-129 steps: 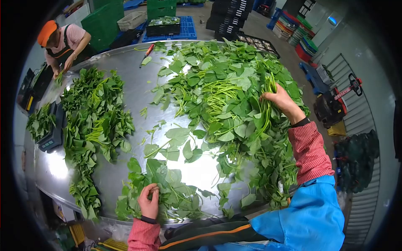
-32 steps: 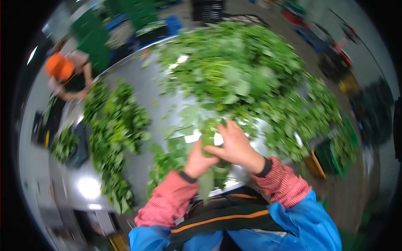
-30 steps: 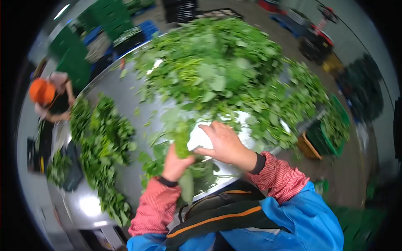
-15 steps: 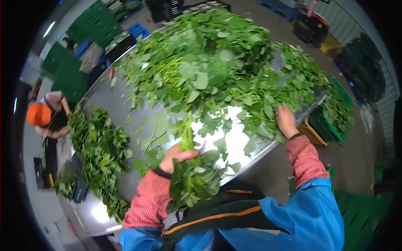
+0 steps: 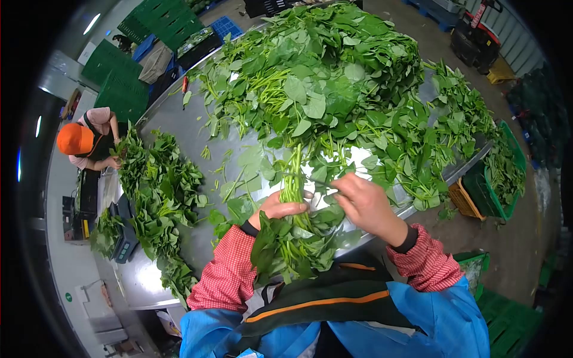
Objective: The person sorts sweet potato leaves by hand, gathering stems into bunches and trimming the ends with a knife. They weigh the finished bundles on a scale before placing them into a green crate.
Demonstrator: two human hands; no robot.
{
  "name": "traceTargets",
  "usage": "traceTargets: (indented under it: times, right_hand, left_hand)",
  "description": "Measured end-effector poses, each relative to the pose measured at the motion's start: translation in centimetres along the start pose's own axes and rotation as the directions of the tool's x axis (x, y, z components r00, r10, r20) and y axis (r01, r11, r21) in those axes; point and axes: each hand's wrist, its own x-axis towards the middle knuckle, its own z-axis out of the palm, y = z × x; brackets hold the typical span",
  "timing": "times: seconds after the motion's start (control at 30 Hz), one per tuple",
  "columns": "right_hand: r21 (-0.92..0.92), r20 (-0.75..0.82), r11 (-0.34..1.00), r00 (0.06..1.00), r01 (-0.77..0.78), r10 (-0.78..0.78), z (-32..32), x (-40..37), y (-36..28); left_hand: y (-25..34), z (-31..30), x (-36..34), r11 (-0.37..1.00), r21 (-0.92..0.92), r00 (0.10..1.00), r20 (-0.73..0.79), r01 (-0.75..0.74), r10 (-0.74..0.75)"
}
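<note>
A bunch of leafy green stems [image 5: 291, 185] stands out from my left hand [image 5: 277, 210], whose fingers wrap round it. Its pale stem ends point away from me, and its leaves hang back over my apron [image 5: 322, 298]. Close by on the right is my right hand [image 5: 369, 206], fingers pinched together. A thin dark line runs between its fingertips and the stems; I cannot tell what it is. Beyond both hands lies a large heap of leafy greens [image 5: 334, 77] on the metal table [image 5: 179, 122].
Leafy bunches [image 5: 158, 197] lie in a row on the left, beside a digital scale [image 5: 124, 232] with greens on it. A co-worker in an orange cap [image 5: 76, 139] stands at the far left. Green crate [image 5: 514, 200] and orange crate [image 5: 464, 200] stand at the table's right edge.
My right hand has moved left from the greens at the table's right edge to the bunch's stems, its fingers now pinched. My left hand still grips the bunch.
</note>
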Motion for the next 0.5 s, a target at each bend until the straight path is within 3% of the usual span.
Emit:
traceTargets:
  times: [0.13, 0.23, 0.27, 0.33, 0.47, 0.5]
  right_hand:
    - [-0.212, 0.054, 0.965, 0.988, 0.153, -0.144, 2.4, 2.0, -0.6]
    - [-0.222, -0.019, 0.964, 0.988, 0.147, -0.155, 3.9, 1.4, 1.8]
    - [-0.214, -0.031, 0.965, 0.986, 0.152, -0.162, 4.1, 0.6, 3.5]
    - [-0.405, 0.078, 0.901, 0.976, -0.155, 0.203, 6.0, -4.0, 10.0]
    - [-0.292, -0.068, 0.953, 0.996, -0.076, 0.059, 4.0, -1.7, 4.5]
    - [-0.243, -0.086, 0.97, 0.996, -0.008, -0.013, 4.2, 0.0, 2.2]
  left_hand:
    - [0.4, 0.9, -0.7, 0.999, 0.0, 0.999, -0.009, 0.042, -0.042]
    - [0.4, 0.8, -1.4, 0.996, -0.063, 0.997, 0.03, 0.068, -0.067]
    - [1.1, 1.2, -2.4, 0.999, -0.041, 0.998, 0.065, 0.01, -0.007]
    - [2.8, 1.2, -4.3, 0.993, 0.011, 0.984, 0.14, -0.116, 0.113]
    - [2.5, -0.1, -4.7, 0.97, 0.24, 0.975, -0.209, -0.029, 0.081]
    - [1.5, -0.4, -4.7, 0.899, 0.436, 0.967, -0.207, -0.046, 0.15]
